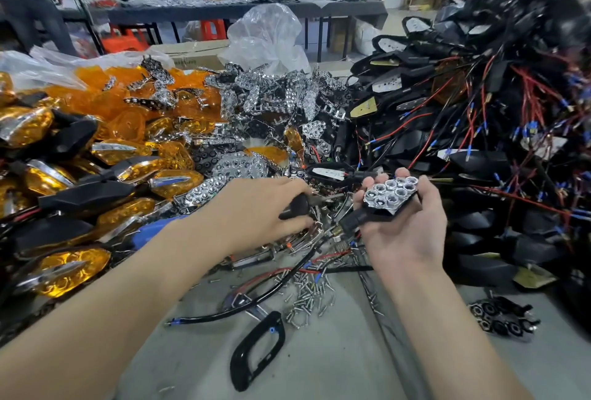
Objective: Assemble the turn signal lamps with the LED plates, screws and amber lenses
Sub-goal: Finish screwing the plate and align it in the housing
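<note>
My right hand (407,223) lies palm up and holds a black turn signal lamp housing (361,217) with a chrome LED reflector plate (388,195) seated in it. My left hand (256,211) is closed around a black screwdriver handle (295,207); its metal tip points right toward the lamp. Loose screws (307,294) lie scattered on the grey table just below both hands. A pile of chrome LED plates (271,92) sits behind the hands. Loose amber lenses (134,102) are heaped at the back left.
Finished lamps with amber lenses (64,271) are piled at the left. Black housings with red and black wires (479,118) are heaped at the right. A black bezel frame (256,351) and a wired cable (240,310) lie on the table (335,361) near me. Dark plates (502,319) rest at the right.
</note>
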Action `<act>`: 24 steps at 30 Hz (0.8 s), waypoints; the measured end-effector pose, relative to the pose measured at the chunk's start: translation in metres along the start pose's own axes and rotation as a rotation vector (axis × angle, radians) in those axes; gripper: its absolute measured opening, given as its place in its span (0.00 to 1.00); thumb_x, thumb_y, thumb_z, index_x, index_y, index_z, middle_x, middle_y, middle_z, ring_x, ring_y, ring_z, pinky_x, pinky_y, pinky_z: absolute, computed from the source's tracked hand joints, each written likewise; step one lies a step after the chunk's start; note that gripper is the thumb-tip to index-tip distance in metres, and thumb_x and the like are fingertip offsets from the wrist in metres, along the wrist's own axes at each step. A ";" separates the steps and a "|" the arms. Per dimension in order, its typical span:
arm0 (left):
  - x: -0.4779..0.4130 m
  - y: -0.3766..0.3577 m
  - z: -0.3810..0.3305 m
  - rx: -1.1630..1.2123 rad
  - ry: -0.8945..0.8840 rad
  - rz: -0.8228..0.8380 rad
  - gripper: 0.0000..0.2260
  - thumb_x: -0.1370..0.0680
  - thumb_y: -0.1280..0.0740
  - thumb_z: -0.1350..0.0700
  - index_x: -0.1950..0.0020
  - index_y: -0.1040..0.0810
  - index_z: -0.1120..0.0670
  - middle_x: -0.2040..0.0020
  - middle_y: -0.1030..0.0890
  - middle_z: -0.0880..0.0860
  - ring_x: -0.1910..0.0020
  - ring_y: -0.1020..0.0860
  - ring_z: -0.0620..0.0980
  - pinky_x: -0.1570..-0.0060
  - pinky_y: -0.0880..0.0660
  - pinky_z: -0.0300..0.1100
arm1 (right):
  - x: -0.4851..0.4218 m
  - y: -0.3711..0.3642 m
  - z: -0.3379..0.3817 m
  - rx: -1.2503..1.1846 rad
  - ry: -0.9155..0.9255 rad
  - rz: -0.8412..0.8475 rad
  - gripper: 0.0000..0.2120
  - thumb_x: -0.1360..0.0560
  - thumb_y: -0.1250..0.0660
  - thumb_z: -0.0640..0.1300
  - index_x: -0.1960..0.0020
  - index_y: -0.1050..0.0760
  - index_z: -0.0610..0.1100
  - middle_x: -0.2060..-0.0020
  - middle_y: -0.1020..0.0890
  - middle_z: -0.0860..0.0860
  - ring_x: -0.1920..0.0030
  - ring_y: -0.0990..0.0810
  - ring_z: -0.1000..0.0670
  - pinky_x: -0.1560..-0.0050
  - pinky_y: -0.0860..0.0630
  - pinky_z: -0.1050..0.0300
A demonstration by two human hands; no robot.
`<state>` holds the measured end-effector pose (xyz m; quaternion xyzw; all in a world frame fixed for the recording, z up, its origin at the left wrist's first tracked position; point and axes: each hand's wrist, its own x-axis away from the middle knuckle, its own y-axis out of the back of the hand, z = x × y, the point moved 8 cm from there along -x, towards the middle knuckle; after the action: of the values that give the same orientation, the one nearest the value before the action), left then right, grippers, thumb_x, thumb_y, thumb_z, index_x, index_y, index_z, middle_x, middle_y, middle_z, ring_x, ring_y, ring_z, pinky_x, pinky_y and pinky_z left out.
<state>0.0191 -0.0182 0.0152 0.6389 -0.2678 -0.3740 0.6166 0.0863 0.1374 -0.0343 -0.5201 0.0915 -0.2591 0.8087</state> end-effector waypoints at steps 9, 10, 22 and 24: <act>0.046 0.017 -0.031 0.590 0.249 -0.304 0.15 0.22 0.39 0.38 0.38 0.28 0.40 0.49 0.25 0.38 0.50 0.27 0.37 0.48 0.25 0.42 | 0.016 -0.014 -0.040 0.123 -0.127 0.053 0.12 0.16 0.41 0.54 0.50 0.24 0.49 0.60 0.19 0.49 0.57 0.17 0.47 0.56 0.18 0.54; 0.048 0.014 -0.036 0.594 0.263 -0.322 0.15 0.22 0.38 0.39 0.38 0.28 0.41 0.48 0.25 0.38 0.49 0.28 0.37 0.48 0.27 0.41 | 0.018 -0.015 -0.045 0.147 -0.134 0.058 0.13 0.15 0.42 0.55 0.49 0.23 0.49 0.60 0.18 0.49 0.56 0.16 0.47 0.56 0.18 0.54; 0.061 0.016 -0.013 0.682 0.443 -0.583 0.10 0.17 0.40 0.46 0.45 0.21 0.46 0.56 0.20 0.40 0.57 0.23 0.41 0.56 0.27 0.39 | 0.031 -0.022 -0.069 0.272 -0.228 0.139 0.27 0.15 0.50 0.58 0.31 0.25 0.40 0.37 0.16 0.43 0.37 0.17 0.46 0.37 0.23 0.50; 0.061 0.015 -0.010 0.704 0.459 -0.587 0.09 0.17 0.39 0.46 0.46 0.21 0.46 0.57 0.19 0.40 0.58 0.22 0.41 0.56 0.25 0.42 | 0.028 -0.019 -0.068 0.240 -0.225 0.121 0.25 0.14 0.48 0.58 0.34 0.23 0.40 0.41 0.15 0.43 0.41 0.15 0.47 0.44 0.19 0.52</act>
<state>0.0643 -0.0624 0.0207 0.9218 -0.0444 -0.2688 0.2760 0.0756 0.0624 -0.0437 -0.4391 0.0000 -0.1592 0.8842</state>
